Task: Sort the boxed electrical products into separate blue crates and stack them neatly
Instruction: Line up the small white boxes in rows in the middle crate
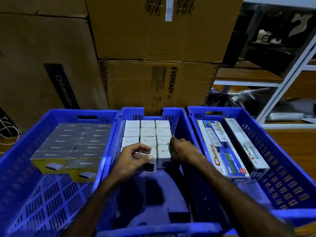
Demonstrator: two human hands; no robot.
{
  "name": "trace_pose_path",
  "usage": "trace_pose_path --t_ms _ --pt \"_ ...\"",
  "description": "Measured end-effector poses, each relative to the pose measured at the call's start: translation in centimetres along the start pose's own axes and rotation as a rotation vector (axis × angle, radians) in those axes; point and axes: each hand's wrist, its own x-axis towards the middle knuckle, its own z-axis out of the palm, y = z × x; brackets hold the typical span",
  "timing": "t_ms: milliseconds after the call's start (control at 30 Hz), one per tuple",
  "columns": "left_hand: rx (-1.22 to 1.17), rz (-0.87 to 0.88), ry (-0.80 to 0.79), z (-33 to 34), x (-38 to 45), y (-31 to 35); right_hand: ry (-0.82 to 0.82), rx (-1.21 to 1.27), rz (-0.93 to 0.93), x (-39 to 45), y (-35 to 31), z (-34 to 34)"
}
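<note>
Head view: white boxes [148,132] lie between left hand [135,158] and right hand [183,150].

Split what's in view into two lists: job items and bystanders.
Job: three blue plastic crates; small white square boxes; grey-topped yellow boxes; long Choice extension-socket boxes; left hand; right hand.

Bystanders: brown cardboard cartons; white metal shelving; white cable.
</note>
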Motion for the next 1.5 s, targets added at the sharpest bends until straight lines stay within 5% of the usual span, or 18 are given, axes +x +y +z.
trace_pose_path --t_ms 300,500,733,900,1200,1500 --pt "0.108 -0.026 -0.014 0.0 0.3 -1.2 0.026 0.033 0.047 0.4 -0.1 3.0" --pt "0.300 -0.083 -0.059 1.1 0.7 -1.9 0.046 0.293 0.105 0.5 0.8 3.8" --pt "0.923 -0.115 -0.434 4.6 1.6 -1.4 -0.203 0.480 0.294 2.4 0.8 3.6" --pt "1.135 -0.293 -0.579 6.4 3.3 -3.5 -0.233 0.524 0.299 3.5 1.4 4.6" --pt "1.146 -0.352 -0.503 5.6 2.5 -4.6 -0.229 0.634 0.218 7.7 4.4 10.5" --pt "0.964 -0.199 -0.409 5.3 1.9 -2.8 -0.005 0.641 0.190 -2.6 1.3 1.2"
